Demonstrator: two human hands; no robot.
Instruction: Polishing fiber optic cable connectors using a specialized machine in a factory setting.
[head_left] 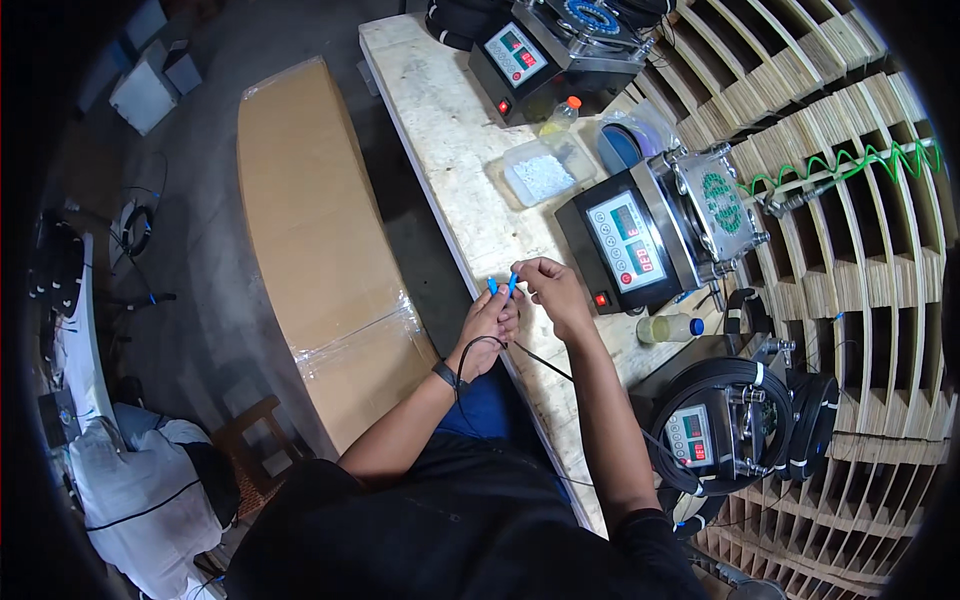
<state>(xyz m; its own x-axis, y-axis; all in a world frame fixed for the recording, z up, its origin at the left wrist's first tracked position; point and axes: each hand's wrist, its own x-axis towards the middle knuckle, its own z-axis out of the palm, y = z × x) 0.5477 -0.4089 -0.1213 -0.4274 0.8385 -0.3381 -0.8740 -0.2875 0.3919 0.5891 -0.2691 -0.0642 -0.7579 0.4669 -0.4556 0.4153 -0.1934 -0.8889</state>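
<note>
Left hand (487,320) is clamped around a small blue piece (492,286) and a second blue piece (514,283), which poke up side by side from its fingers, their lower ends hidden in the grip. Just to its right, the right hand (555,294) has thumb and fingertip pinched together on the top of the second piece, though the exact contact is too small to make out. A black cable (466,351) loops over the left wrist by a dark wristband (450,375); a further cable stretch (543,362) slips from under the hands and disappears behind the right forearm, and whether the two are one cannot be told. Both hands are over the near edge of a pale table (440,150). Right of the right hand sits a black machine (625,240) with a lit red display, and a blue-capped bottle (665,329). Ahead of the hands are a clear tray (520,182) of white bits, hard to identify, and an orange-capped bottle (563,117). Beyond the right forearm, a cable coil (664,400) partly covers another machine. Left of the left hand, a long carton (310,210) has its near end hidden behind the left forearm.
</note>
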